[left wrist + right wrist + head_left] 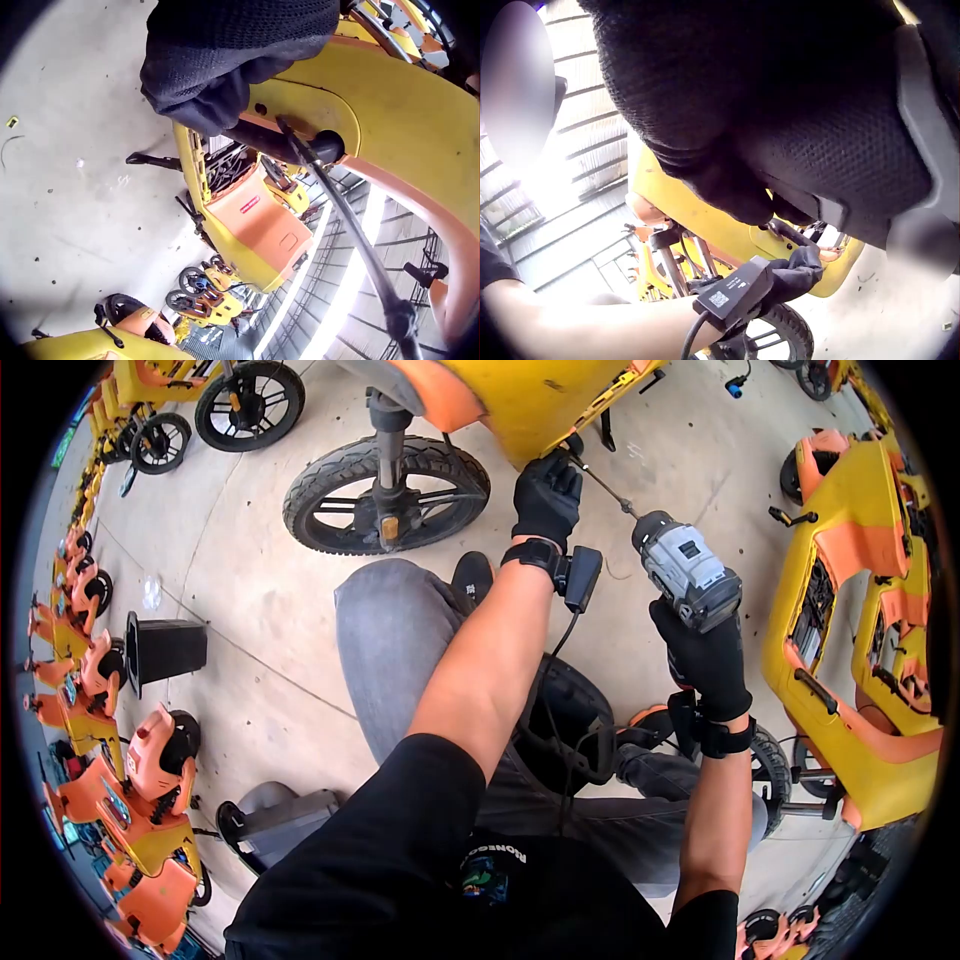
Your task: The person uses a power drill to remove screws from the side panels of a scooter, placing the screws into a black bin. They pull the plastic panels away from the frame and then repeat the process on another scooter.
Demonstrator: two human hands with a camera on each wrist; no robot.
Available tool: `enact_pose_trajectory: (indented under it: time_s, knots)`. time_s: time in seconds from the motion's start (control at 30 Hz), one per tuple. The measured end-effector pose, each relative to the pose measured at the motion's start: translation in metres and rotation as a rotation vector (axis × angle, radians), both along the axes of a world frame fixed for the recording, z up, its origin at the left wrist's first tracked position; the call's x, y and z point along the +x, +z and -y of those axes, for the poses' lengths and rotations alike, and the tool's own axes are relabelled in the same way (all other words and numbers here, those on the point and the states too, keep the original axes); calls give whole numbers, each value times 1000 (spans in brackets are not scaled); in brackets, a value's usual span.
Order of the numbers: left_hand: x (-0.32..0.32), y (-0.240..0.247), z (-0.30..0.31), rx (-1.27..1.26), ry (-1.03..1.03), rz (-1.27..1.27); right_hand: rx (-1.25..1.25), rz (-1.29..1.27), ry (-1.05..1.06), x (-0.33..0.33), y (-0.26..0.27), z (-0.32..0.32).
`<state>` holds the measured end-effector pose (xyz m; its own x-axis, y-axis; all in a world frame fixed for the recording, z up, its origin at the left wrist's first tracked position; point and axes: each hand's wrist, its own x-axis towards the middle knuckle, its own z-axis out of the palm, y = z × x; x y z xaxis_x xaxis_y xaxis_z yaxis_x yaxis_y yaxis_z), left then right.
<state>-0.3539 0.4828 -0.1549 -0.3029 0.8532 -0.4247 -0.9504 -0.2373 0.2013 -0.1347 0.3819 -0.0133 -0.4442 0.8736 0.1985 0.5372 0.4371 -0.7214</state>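
The black-gloved left hand [547,500] is at the lower edge of a yellow scooter body [545,405]. In the left wrist view, this hand [232,67] has its fingers curled at the end of a curved black tube [270,142] by the yellow panel [405,112]. The gloved right hand [705,655] grips a grey power drill [690,570]. A long metal bit [605,488] extends from the drill toward the left hand; its tip appears close to the tube and a small dark hole [260,109]. The right wrist view shows the right glove [742,112] large and close.
The scooter's front wheel [387,497] stands left of the hands. A black bin [170,648] is farther left on the concrete. Another yellow and orange scooter [850,560] is at the right, with more scooters along the left side. A black bag-like object [570,730] lies between the legs.
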Motion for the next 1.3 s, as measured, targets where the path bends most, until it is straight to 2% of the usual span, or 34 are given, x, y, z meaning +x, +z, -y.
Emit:
enact_pose_trajectory:
  time_s: [0.23,0.3,0.4,0.5,0.53,0.8,1.1,1.23,1.27,1.3]
  knots:
    - [1,2,0,119,-25,82,-76,47,-59,1,9,-3]
    - [3,-2,-2,117,-8,115,81,174,58,3,12,-9]
    - [3,-4,-4,142,-14,117,141,294,107,0,29,-19]
    - [5,-7,-3,148,3,152,160,290,162,-2,42,-29]
    - [6,-9,-2,179,-4,-72,163,356,156,-4,50,-31]
    - [5,-13,-8,175,-47,164,240,520,272,-13,74,-47]
    - [5,-9,-7,85,-41,157,250,589,346,-25,91,-63]
    - [4,-12,-7,131,-61,171,197,558,483,-25,110,-85]
    - [3,-10,-6,134,-73,174,336,527,520,-23,110,-92]
    - [3,-8,-6,137,-84,178,339,545,562,-23,116,-96]
